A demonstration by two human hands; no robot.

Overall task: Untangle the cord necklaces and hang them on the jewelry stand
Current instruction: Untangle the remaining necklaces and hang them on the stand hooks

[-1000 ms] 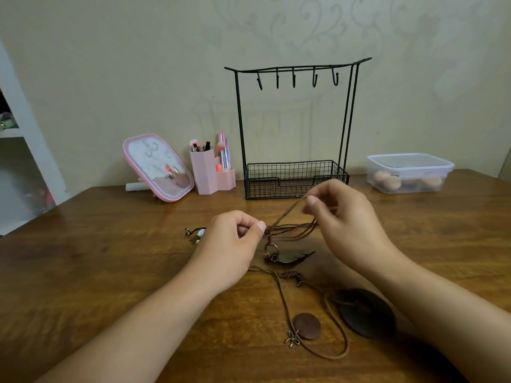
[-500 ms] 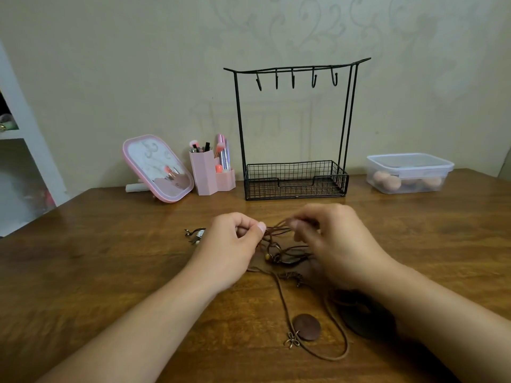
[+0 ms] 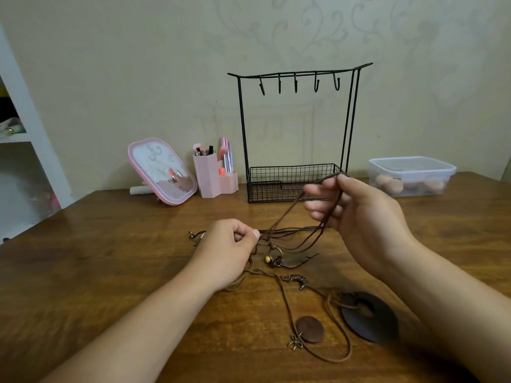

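The cord necklaces (image 3: 293,236) lie tangled mid-worktop, strands rising toward the far right. The right hand (image 3: 356,214) pinches a raised loop; the left hand (image 3: 229,244) pinches the knot low. The jewelry stand (image 3: 297,134) stands at the far edge.

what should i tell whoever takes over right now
Left hand pinches the cords low over the table.
Right hand holds a cord loop lifted in front of the stand.
Pendants lie on the table, cords tangled.
Done: nothing hung; the hooks are bare.
Left: finish untangling, then hang each necklace.
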